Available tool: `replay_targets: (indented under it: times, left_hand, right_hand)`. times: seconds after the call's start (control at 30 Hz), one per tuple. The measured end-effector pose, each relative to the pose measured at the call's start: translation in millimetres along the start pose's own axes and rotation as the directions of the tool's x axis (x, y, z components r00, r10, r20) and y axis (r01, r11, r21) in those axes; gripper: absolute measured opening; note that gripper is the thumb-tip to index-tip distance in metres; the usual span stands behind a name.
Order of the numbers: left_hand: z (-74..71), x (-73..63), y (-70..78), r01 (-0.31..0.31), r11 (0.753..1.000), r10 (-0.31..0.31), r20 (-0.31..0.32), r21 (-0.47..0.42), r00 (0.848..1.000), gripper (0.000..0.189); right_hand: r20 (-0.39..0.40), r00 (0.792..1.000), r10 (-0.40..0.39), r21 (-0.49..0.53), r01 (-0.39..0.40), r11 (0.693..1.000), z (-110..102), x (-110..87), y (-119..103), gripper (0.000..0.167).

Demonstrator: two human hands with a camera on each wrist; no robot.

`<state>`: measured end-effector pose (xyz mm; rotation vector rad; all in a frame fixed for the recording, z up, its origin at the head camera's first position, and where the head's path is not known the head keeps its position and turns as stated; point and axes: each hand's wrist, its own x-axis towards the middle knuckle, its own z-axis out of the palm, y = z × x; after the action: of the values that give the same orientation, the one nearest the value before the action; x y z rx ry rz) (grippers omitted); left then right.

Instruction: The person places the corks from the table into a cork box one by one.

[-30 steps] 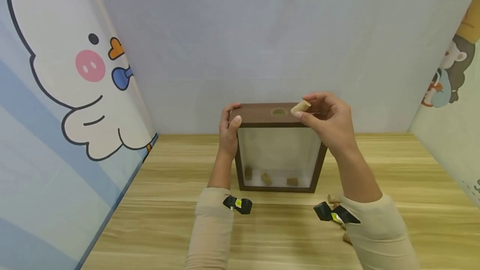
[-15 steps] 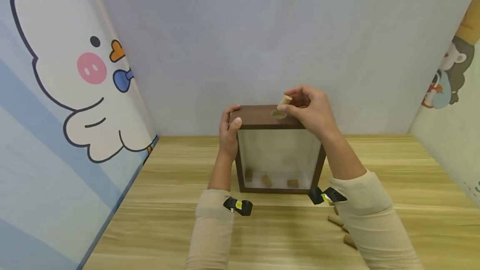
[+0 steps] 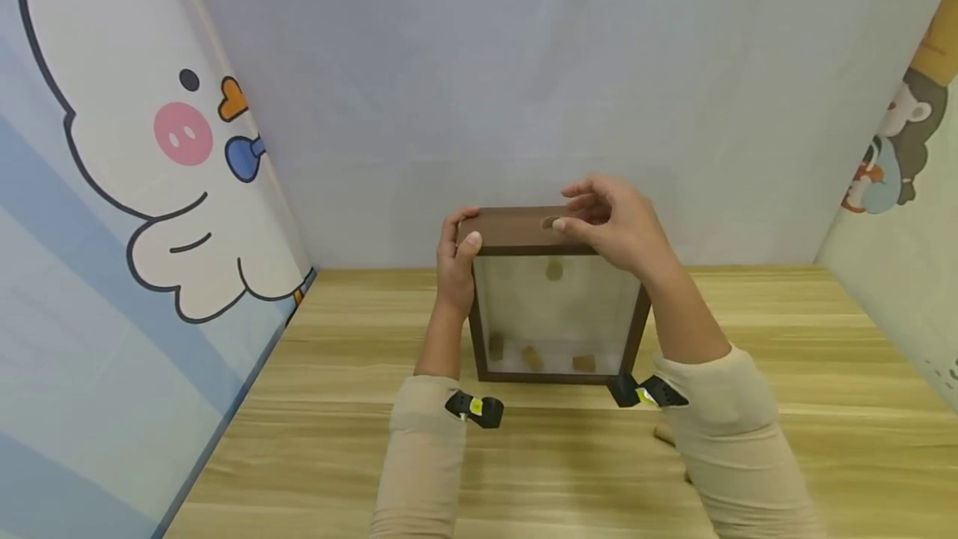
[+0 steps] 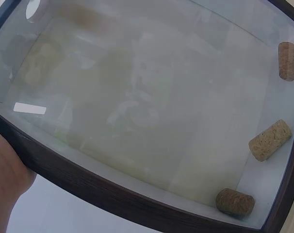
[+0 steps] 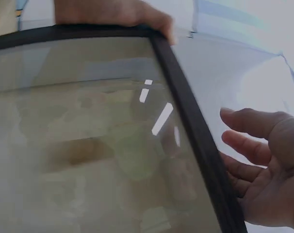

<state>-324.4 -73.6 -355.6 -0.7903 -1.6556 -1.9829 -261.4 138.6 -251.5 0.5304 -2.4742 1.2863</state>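
A dark-framed, glass-fronted shadow box (image 3: 509, 227) stands upright, with a round hole (image 3: 550, 224) in its top. My left hand (image 3: 453, 264) grips its upper left corner, thumb in front and fingers over the top. Beside the hole, my right hand (image 3: 624, 227) has thumb and fingers spread, with nothing between them. Just below the hole, a cork (image 3: 554, 270) is in mid-air behind the glass; in the right wrist view it is a brown blur (image 5: 79, 153). At the bottom inside lie a cork at the left (image 3: 496, 347), a middle cork (image 3: 531, 358) and a right cork (image 3: 584, 363).
Loose corks (image 3: 664, 436) lie on the wood-grain table (image 3: 337, 439) near my right forearm, which partly hides them. A pale cloth wall (image 3: 524, 65) rises close behind the box. Cartoon-printed panels (image 3: 135, 215) flank the table.
My right hand has carried a cork leftward to the hole and let it go. That cork is now inside the box, falling. My left hand has kept its grip.
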Motion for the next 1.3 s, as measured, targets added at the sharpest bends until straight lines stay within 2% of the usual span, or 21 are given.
replay_targets:
  times: [0.07, 0.13, 0.23, 0.4, 0.63, 0.8, 0.93, 1.0, 1.2, 1.3]
  left_hand:
    - [-0.2, -0.2, -0.5, 0.008, 1.000, -0.008, 0.003, 0.003, 1.000, 0.059]
    - [0.1, -0.3, 0.3, 0.018, 1.000, -0.018, 0.006, 0.007, 1.000, 0.060]
    - [0.1, -0.3, 0.9, 0.021, 1.000, -0.021, 0.009, 0.019, 1.000, 0.058]
    - [1.0, -0.8, 6.6, 0.012, 0.999, -0.012, 0.014, 0.031, 1.000, 0.054]
    - [10.4, -3.0, 34.3, 0.014, 0.999, -0.014, -0.008, 0.037, 1.000, 0.054]
    - [11.8, -2.2, 38.7, 0.011, 0.999, -0.010, -0.009, 0.039, 1.000, 0.054]
    - [11.1, -2.3, 39.4, 0.020, 0.999, -0.020, -0.004, 0.049, 1.000, 0.054]
    - [10.4, -2.1, 36.2, 0.025, 0.998, -0.025, -0.002, 0.053, 1.000, 0.054]
    - [4.7, 0.9, 9.5, 0.020, 0.999, -0.019, -0.003, 0.045, 1.000, 0.055]
    - [4.2, 1.5, 2.8, 0.008, 0.999, -0.007, -0.007, 0.042, 1.000, 0.055]
  right_hand:
    - [-0.047, 0.997, -0.069, 0.003, 0.069, 0.998, -1.8, -12.6, 2.5, 0.036]
    - [-0.099, 0.984, -0.148, 0.009, 0.149, 0.989, -2.8, -26.5, 5.3, 0.034]
    - [-0.156, 0.962, -0.224, 0.023, 0.230, 0.973, -3.6, -45.7, 8.9, 0.031]
    - [-0.213, 0.942, -0.259, 0.034, 0.272, 0.962, -4.3, -70.7, 20.0, 0.032]
    - [-0.183, 0.962, -0.204, 0.006, 0.209, 0.978, -5.3, -97.8, 40.9, 0.035]
    - [-0.144, 0.976, -0.165, 0.042, 0.172, 0.984, -5.3, -110.7, 57.0, 0.030]
    - [-0.096, 0.991, -0.093, 0.072, 0.100, 0.992, -7.3, -121.8, 71.4, 0.028]
    - [-0.082, 0.995, -0.063, 0.065, 0.069, 0.996, -8.7, -128.0, 78.6, 0.028]
    - [-0.082, 0.996, -0.039, 0.003, 0.039, 0.999, -12.3, -142.6, 99.9, 0.028]
    - [-0.073, 0.997, 0.009, -0.033, -0.011, 0.999, -14.9, -150.2, 109.5, 0.029]
